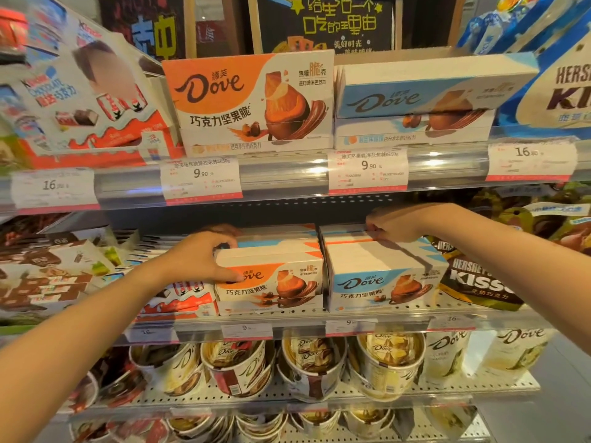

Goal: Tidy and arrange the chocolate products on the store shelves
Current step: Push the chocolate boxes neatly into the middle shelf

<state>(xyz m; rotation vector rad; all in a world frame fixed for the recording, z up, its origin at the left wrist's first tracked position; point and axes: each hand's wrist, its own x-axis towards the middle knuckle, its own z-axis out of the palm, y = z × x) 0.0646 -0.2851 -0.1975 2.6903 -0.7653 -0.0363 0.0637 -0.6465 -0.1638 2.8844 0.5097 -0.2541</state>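
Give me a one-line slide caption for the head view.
Left hand grips the orange Dove box; right hand reaches behind the blue Dove box.

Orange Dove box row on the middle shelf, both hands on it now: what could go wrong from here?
1. The left hand grips the front orange-and-white Dove carton at its left corner only; pushing may skew it into the blue-and-white Dove carton.
2. The right hand pinches a rear box edge, so pulling could tip that stack forward.
3. The dark Hershey's Kisses bag leans against the blue carton and may slide.
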